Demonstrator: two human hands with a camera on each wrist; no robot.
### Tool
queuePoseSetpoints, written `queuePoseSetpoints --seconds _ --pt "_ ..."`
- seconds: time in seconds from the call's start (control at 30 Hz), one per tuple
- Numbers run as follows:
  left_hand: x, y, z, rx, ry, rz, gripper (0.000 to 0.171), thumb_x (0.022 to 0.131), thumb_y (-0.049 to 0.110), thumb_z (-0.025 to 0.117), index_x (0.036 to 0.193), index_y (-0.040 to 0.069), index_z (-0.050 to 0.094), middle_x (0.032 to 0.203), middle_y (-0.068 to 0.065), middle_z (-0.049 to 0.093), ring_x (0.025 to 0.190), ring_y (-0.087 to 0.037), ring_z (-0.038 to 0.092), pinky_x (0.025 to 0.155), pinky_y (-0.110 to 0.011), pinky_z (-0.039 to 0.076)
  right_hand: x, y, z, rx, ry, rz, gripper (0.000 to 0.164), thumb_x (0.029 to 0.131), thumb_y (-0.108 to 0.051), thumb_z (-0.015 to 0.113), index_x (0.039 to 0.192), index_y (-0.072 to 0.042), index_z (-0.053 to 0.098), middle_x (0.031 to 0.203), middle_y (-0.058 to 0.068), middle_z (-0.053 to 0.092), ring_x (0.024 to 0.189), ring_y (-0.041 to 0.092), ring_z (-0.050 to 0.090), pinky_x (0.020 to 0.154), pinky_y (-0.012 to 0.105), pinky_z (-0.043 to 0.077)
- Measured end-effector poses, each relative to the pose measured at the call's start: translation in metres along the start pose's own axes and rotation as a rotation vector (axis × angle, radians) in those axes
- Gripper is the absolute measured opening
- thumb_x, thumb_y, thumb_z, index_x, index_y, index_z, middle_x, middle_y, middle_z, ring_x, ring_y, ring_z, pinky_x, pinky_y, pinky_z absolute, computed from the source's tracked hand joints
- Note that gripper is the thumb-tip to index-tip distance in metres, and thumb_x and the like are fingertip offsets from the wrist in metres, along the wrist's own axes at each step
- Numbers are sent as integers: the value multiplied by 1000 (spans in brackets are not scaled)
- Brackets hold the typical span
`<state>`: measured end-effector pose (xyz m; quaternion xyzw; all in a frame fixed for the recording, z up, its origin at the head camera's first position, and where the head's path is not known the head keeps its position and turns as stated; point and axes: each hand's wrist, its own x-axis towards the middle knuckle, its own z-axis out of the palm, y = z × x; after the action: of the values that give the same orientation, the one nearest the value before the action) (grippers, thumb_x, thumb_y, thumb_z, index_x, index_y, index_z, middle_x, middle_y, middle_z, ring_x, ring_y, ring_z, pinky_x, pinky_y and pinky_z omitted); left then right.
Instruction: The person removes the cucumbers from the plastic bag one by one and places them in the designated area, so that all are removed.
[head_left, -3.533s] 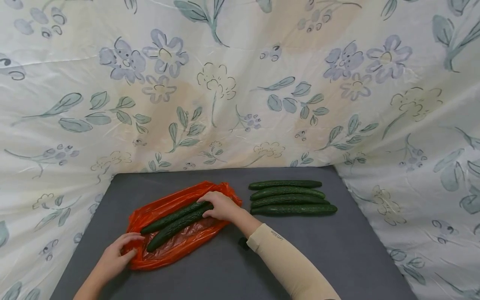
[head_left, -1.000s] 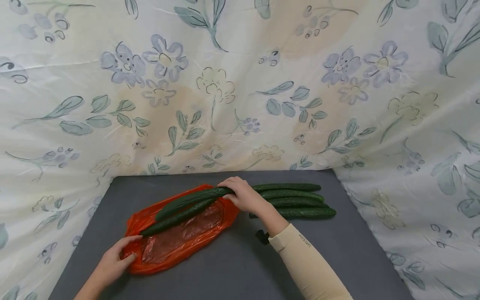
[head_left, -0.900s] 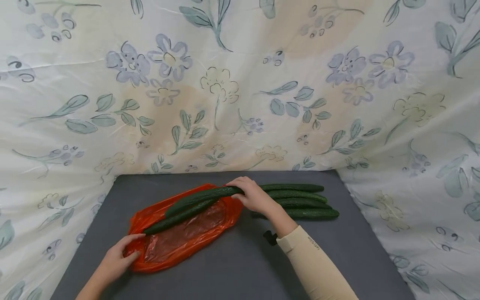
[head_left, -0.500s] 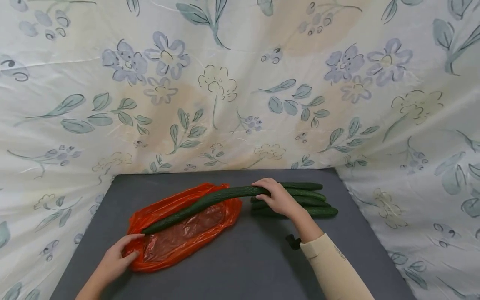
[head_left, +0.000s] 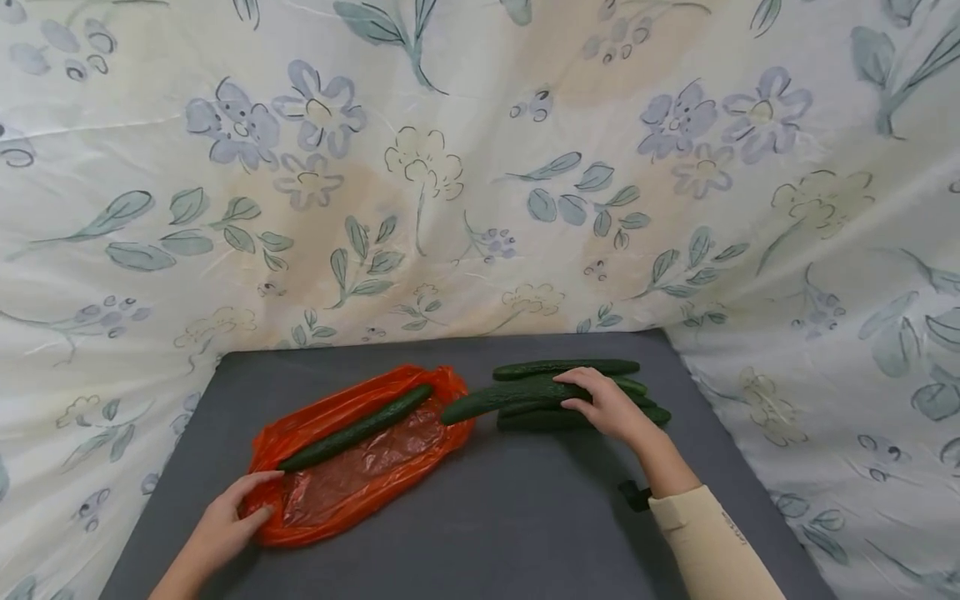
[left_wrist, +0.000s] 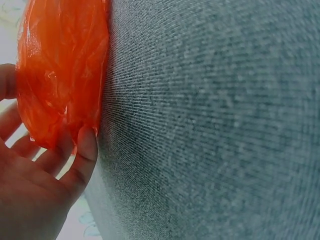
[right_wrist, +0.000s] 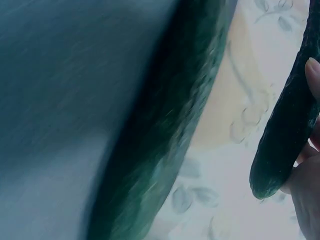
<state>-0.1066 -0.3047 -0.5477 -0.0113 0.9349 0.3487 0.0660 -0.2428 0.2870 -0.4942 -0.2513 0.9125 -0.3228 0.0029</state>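
My right hand (head_left: 606,406) grips a dark green cucumber (head_left: 480,402) near its right part, above the cucumbers lying at the right. In the right wrist view the held cucumber (right_wrist: 287,135) hangs at the right edge with fingers round it, and a lying cucumber (right_wrist: 160,125) is close to the camera, blurred. An orange-red plastic bag (head_left: 337,523) lies spread at the left with one cucumber (head_left: 358,429) on it. My left hand (head_left: 228,517) holds the bag's near left end; in the left wrist view its fingers (left_wrist: 86,150) are bent against the bag (left_wrist: 62,75).
Several cucumbers (head_left: 566,367) lie side by side at the table's back right, partly hidden by the held one. The dark grey table (head_left: 480,517) ends at a floral cloth (head_left: 465,275) behind and at the sides. A small black object (head_left: 635,495) sits at the right wrist.
My right hand has lifted one of the two cucumbers off the bag and carried it right, over the other cucumbers. The left hand has stayed at the bag's end.
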Motion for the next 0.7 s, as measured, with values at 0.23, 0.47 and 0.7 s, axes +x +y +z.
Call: queuePoseSetpoints --seconds 0.23,0.47,0.7 --pt "0 1 -2 8 9 6 45 92 11 67 136 6 59 142 -28 52 130 -51 47 99 -67 42 -28 28 -4 -34 30 46 46 92 -10 71 137 -9 60 134 13 61 124 37 56 94 53 50" --pt "1 1 -1 18 17 31 45 91 9 67 135 6 60 141 -28 53 129 -52 48 97 -66 43 -57 50 -9 -45 44 89 47 90 -9 72 136 -8 61 135 16 60 124 41 56 94 56 49" --pt "-1 -3 1 32 43 45 44 89 7 69 132 6 62 138 -27 56 127 -50 51 96 -65 45 -75 64 -13 -82 11 118 45 89 -7 72 133 -8 62 132 15 61 121 41 57 91 53 51"
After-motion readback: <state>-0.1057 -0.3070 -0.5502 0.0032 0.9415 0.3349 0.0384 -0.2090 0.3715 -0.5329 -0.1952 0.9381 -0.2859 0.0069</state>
